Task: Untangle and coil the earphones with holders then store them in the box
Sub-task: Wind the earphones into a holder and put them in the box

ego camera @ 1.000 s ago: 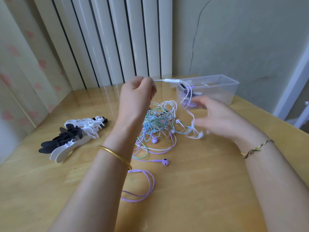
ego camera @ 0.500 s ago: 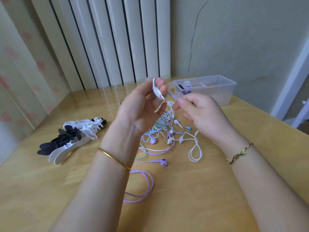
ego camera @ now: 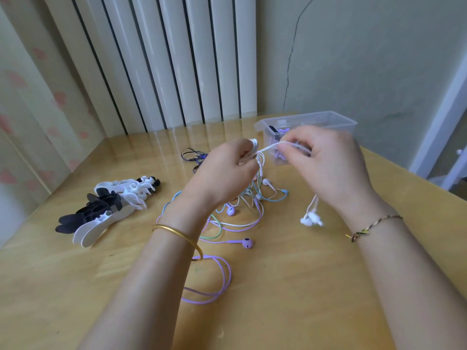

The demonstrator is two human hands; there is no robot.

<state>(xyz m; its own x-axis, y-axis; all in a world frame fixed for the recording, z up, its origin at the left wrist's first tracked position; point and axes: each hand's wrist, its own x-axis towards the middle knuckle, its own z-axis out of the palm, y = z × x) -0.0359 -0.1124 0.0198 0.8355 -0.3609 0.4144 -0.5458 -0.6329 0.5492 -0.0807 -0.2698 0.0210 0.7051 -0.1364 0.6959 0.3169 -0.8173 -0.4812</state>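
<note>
My left hand (ego camera: pixel 222 170) is raised over the table and pinches the plug end of a white earphone cable (ego camera: pixel 269 147), with loops around its fingertips. My right hand (ego camera: pixel 326 162) grips the same cable just to the right and holds it taut. The white earbuds (ego camera: pixel 310 219) dangle below my right wrist. A tangle of purple, green, blue and white earphones (ego camera: pixel 237 218) lies on the table under my hands. The clear plastic box (ego camera: pixel 336 122) stands behind my right hand, with a coiled purple set inside. Black and white holders (ego camera: pixel 106 210) lie in a pile at the left.
A dark earphone cable (ego camera: pixel 192 155) lies beyond my left hand. A purple cable loop (ego camera: pixel 214 281) lies near my left forearm. The wooden table (ego camera: pixel 278 299) sits in a corner, with white slats and wall behind and its right edge close to the box.
My right hand has pulled the white cable up and to the right, away from my left hand. The white earbuds have lifted off the table and now hang below my right hand.
</note>
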